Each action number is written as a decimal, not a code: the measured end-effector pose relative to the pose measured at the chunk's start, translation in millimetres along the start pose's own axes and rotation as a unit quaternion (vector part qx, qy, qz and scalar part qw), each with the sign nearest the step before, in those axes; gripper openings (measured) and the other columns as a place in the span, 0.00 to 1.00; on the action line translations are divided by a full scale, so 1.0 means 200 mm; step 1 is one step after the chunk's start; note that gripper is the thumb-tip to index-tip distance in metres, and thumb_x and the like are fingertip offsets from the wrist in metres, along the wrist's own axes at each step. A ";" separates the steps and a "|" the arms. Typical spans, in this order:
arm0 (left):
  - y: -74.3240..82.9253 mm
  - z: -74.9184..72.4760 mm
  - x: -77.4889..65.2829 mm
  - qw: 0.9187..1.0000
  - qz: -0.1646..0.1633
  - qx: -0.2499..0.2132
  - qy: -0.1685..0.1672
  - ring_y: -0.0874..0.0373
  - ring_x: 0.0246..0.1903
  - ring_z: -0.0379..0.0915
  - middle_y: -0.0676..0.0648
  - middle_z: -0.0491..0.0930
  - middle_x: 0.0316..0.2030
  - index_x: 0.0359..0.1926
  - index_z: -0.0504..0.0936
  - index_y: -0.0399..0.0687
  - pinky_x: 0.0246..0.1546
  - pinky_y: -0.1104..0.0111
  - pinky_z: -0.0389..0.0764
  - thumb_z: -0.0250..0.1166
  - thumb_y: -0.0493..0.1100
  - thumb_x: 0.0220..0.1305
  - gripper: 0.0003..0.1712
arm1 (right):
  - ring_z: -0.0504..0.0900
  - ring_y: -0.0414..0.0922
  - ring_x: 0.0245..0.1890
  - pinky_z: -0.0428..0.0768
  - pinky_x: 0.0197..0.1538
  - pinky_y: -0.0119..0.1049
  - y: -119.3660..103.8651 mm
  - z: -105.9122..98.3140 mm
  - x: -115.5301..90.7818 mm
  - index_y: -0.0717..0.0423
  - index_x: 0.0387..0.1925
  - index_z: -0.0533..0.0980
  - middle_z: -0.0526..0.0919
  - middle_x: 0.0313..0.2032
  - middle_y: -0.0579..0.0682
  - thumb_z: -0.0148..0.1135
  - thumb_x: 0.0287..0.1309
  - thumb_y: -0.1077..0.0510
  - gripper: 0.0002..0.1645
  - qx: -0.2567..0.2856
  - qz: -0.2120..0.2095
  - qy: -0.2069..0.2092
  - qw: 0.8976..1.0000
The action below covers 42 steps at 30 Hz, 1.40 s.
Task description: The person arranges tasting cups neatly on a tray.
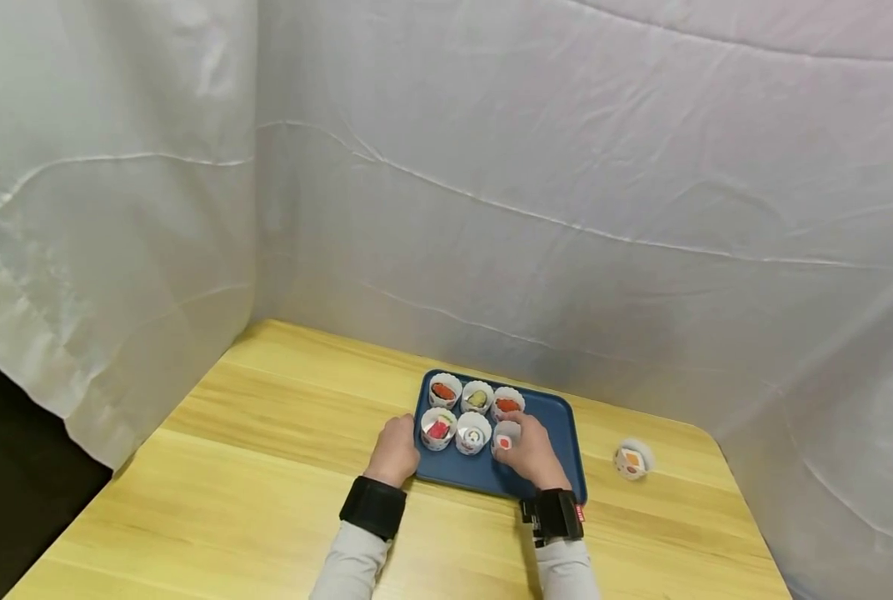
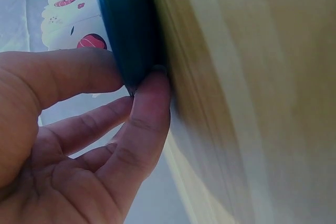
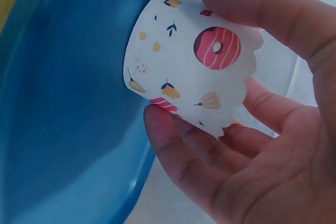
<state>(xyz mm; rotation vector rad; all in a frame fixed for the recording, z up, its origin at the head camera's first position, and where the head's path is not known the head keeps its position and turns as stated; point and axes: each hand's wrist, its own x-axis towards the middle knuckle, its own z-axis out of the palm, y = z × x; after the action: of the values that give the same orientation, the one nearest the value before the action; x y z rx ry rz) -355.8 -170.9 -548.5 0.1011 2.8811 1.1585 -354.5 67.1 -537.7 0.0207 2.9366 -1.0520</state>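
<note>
A dark blue tray [image 1: 555, 421] lies on the wooden table, holding several white paper baking cups in two rows, each with a small sushi-like piece in it. My left hand [image 1: 396, 452] pinches the tray's left rim between thumb and fingers, as the left wrist view shows. At the near row's right end, my right hand [image 1: 531, 457] grips a paper baking cup [image 3: 178, 51] printed with pink donuts, thumb and fingers on its sides. That cup holds a white piece with a red centre. Left of it stands a cup with a round white roll [image 1: 473, 437].
Another paper cup [image 1: 633, 459] with an orange-and-white piece stands on the table [image 1: 266, 500], right of the tray. White curtains [image 1: 491, 275] hang behind and at both sides of the table. Bare tray surface shows right of the cups.
</note>
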 end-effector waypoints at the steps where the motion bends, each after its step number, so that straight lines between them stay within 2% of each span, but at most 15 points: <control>1: 0.00 0.00 0.00 1.000 0.000 0.000 0.001 0.45 0.40 0.80 0.33 0.82 0.41 0.48 0.79 0.27 0.48 0.52 0.83 0.65 0.22 0.56 0.17 | 0.75 0.60 0.55 0.76 0.58 0.60 0.00 0.00 0.00 0.60 0.60 0.76 0.76 0.60 0.66 0.79 0.47 0.64 0.36 0.001 0.001 0.000 1.000; 9: 0.00 0.00 0.00 1.000 0.000 0.000 -0.002 0.45 0.40 0.80 0.33 0.82 0.41 0.48 0.79 0.27 0.47 0.52 0.83 0.65 0.22 0.56 0.17 | 0.75 0.60 0.57 0.75 0.60 0.61 -0.02 -0.01 -0.01 0.61 0.60 0.75 0.76 0.60 0.65 0.81 0.45 0.62 0.39 0.004 0.004 0.000 1.000; 15: 0.00 -0.01 -0.01 1.000 0.004 -0.003 0.004 0.44 0.40 0.79 0.33 0.81 0.41 0.48 0.79 0.25 0.47 0.51 0.83 0.65 0.21 0.55 0.17 | 0.76 0.58 0.53 0.77 0.57 0.58 -0.01 -0.03 -0.03 0.64 0.62 0.74 0.78 0.57 0.65 0.82 0.43 0.62 0.43 -0.010 -0.005 -0.007 1.000; 20: 0.00 0.00 -0.02 1.000 0.013 0.006 0.007 0.45 0.37 0.79 0.33 0.81 0.38 0.46 0.79 0.24 0.45 0.52 0.83 0.65 0.21 0.54 0.16 | 0.78 0.55 0.48 0.79 0.53 0.53 0.03 -0.05 -0.06 0.66 0.63 0.73 0.80 0.52 0.62 0.81 0.42 0.65 0.43 0.002 -0.017 -0.014 1.000; 27: 0.00 -0.01 -0.01 1.000 0.019 0.004 0.006 0.44 0.37 0.80 0.32 0.82 0.39 0.47 0.79 0.24 0.46 0.51 0.84 0.65 0.22 0.55 0.16 | 0.77 0.59 0.58 0.79 0.59 0.56 0.08 -0.11 -0.09 0.64 0.69 0.67 0.76 0.62 0.65 0.81 0.46 0.61 0.49 -0.001 0.018 -0.007 1.000; 37: 0.00 -0.02 -0.01 1.000 0.023 0.012 0.013 0.43 0.38 0.81 0.32 0.82 0.39 0.46 0.79 0.24 0.46 0.51 0.83 0.65 0.22 0.54 0.16 | 0.73 0.65 0.63 0.73 0.64 0.60 0.18 -0.20 -0.15 0.68 0.69 0.66 0.74 0.63 0.68 0.78 0.51 0.57 0.48 0.003 0.033 0.013 0.999; 42: 0.00 -0.01 -0.01 0.999 0.029 0.014 0.014 0.43 0.38 0.81 0.32 0.82 0.38 0.46 0.79 0.24 0.46 0.51 0.83 0.65 0.22 0.54 0.16 | 0.70 0.66 0.66 0.71 0.66 0.61 0.24 -0.25 -0.19 0.69 0.69 0.66 0.71 0.65 0.70 0.78 0.52 0.56 0.47 -0.008 0.025 0.017 1.000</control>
<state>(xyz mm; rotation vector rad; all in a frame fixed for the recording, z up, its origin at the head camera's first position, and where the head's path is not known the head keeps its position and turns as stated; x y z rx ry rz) -353.2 -172.3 -546.2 0.1714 2.9378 1.1379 -316.7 135.0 -528.4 0.1111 2.9587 -1.0311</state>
